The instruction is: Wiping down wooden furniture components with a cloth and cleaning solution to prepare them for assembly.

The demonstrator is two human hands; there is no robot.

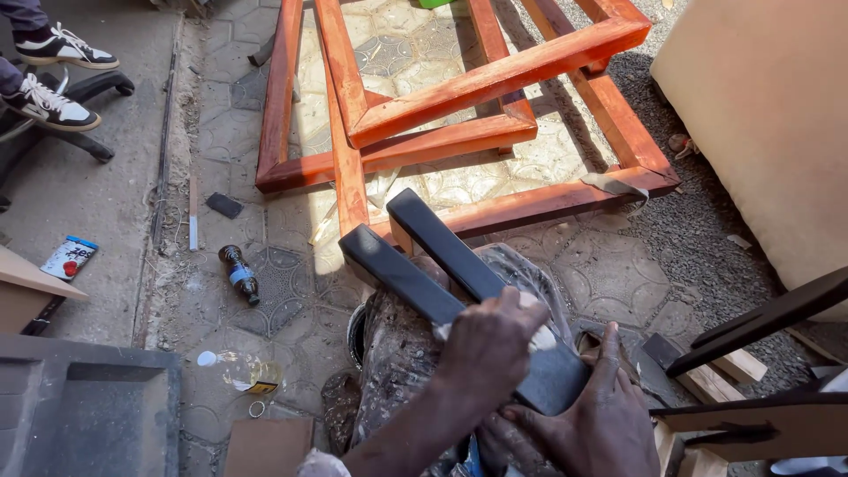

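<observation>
Two black-painted wooden bars (pixel 415 278) lie side by side on a paint-stained, plastic-covered stand (pixel 393 353), pointing away from me to the upper left. My left hand (pixel 486 349) presses a small whitish pad or cloth (pixel 541 338) onto the near end of the bars, fingers curled over it. Just below and to the right, my right hand (pixel 596 420) grips the near end of the bars, with one finger raised along the edge.
An orange-red wooden frame (pixel 495 84) lies on the patterned paving ahead. A beige upholstered panel (pixel 760 115) stands at right, with dark wooden pieces (pixel 760 322) below it. A dark bottle (pixel 239 275) and a clear bottle (pixel 237 369) lie left. Another person's shoes (pixel 53 97) are far left.
</observation>
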